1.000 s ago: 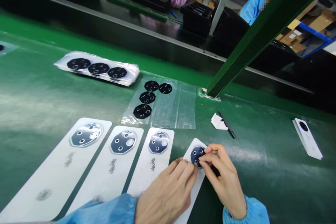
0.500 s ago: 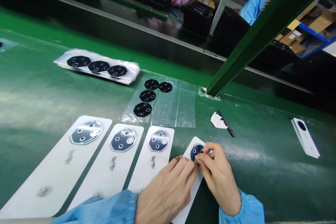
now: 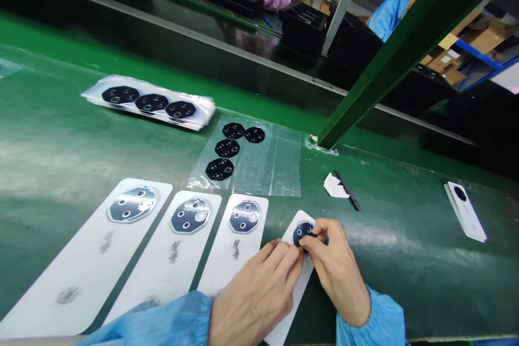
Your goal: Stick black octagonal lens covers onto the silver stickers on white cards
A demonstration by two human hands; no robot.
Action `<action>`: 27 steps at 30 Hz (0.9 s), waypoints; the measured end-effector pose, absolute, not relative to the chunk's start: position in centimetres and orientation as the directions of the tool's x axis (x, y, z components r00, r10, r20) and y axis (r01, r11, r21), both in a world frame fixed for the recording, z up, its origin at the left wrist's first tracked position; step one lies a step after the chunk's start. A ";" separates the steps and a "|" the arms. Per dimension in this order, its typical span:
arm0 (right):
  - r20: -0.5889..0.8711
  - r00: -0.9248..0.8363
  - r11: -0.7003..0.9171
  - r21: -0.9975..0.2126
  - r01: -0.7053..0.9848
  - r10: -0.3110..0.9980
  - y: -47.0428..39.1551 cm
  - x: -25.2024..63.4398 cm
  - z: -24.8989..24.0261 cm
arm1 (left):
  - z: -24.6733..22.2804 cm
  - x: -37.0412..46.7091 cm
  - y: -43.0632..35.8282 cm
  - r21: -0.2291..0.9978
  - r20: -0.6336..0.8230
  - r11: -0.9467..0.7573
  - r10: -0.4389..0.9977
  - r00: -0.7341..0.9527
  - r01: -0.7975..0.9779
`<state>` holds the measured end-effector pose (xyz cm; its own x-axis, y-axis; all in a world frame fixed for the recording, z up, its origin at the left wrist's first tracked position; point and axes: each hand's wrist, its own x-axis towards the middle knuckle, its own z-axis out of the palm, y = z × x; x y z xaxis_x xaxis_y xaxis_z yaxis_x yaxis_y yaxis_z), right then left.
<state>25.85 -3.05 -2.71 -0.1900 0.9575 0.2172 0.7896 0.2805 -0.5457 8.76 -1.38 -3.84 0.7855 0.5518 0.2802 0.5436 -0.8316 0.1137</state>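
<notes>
A dark octagonal camera lens cover (image 3: 303, 231) with round holes sits at the top of a slanted white phone back cover (image 3: 292, 305). At its lower left edge, my left hand (image 3: 259, 289) has its fingers bent and pressed together, holding the phone back cover. My right hand (image 3: 338, 267) is closed in a pinch on the right side of the lens cover; the fingertips hide part of it, and I cannot tell whether a thin film is between them. Left of my hands lie three larger-looking white back covers, the nearest one (image 3: 221, 251) having a shiny octagonal lens cover (image 3: 245, 217).
A clear plastic bag (image 3: 279, 162) bears several black octagonal pieces (image 3: 220, 169). Behind it is a stack of bagged pieces (image 3: 152, 102). A green post (image 3: 365, 75), a black pen-like tool (image 3: 347, 190), white scrap (image 3: 334, 186) and white covers (image 3: 466, 213) are rightward. People sit beyond.
My right fingertips have shifted slightly at the lens cover and come closer together. My left hand stays almost still. The view has moved a little.
</notes>
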 end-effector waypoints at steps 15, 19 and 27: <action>0.170 0.010 0.120 -0.737 0.665 0.985 -1.6 27.2 -2.6 | -3.3 8.6 -1.2 0.139 0.251 -0.829 0.559 0.790 0.542; 0.156 0.023 0.107 -0.771 0.627 0.987 -1.4 27.0 -3.4 | -3.6 8.4 -0.7 0.131 0.263 -0.827 0.561 0.785 0.547; 0.147 0.030 0.097 -0.778 0.620 0.989 -1.6 27.0 -3.8 | -4.0 8.1 -0.3 0.024 0.196 -0.795 0.599 0.777 0.606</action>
<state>27.04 -1.55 -3.78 0.0297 0.9887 0.1468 0.6204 0.0969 -0.7783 8.08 -0.34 -4.04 0.7768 0.5985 0.1958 0.6063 -0.7948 0.0242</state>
